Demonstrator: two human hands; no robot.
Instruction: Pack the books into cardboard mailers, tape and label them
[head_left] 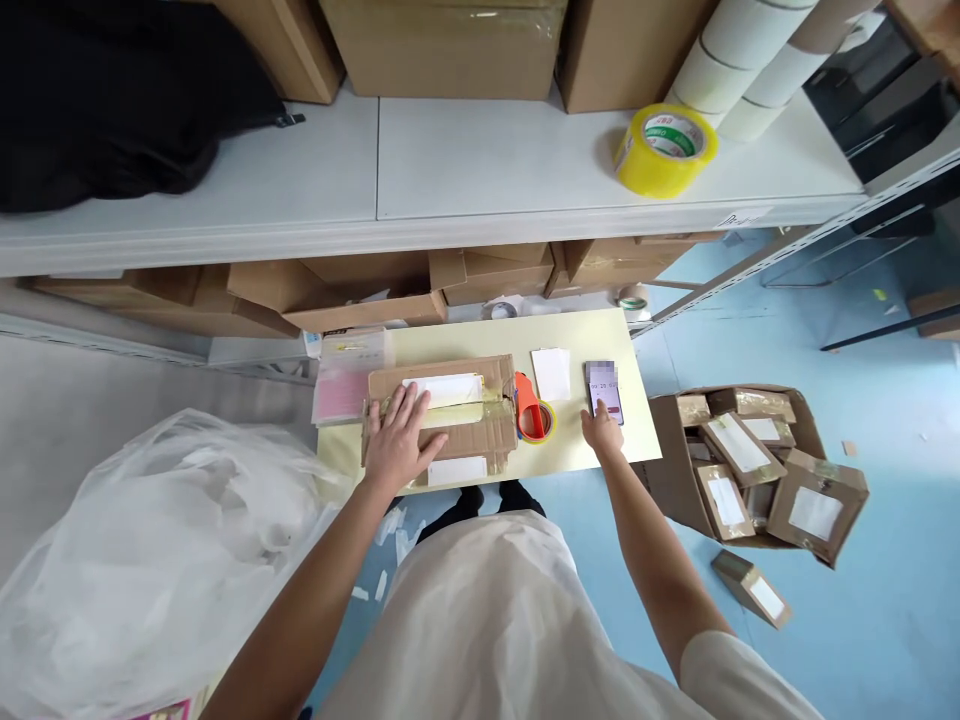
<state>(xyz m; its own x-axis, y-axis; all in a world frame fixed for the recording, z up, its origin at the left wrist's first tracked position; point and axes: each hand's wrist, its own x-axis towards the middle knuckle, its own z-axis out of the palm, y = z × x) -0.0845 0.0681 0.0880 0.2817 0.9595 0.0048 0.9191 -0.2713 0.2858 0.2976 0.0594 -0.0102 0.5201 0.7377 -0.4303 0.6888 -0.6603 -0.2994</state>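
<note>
My left hand (399, 440) lies flat with fingers spread on a taped cardboard box (469, 440). White labels show on the box's top and on its near side. At the right end of the small table, my right hand (602, 432) reaches a smartphone (604, 385) with a finger extended to the lit screen, which shows a timer-like display. Nothing is held in that hand. Between the box and the phone lie an orange tape dispenser (527, 405) with a tape roll and a stack of white paper slips (551, 374).
The pale yellow table (637, 430) stands below a grey shelf (480, 165) bearing a yellow tape roll (666, 150) and boxes. On the right floor, an open carton (675, 480) holds several labelled boxes; one small box (751, 590) lies beside it. White plastic bags (172, 580) bulge at left.
</note>
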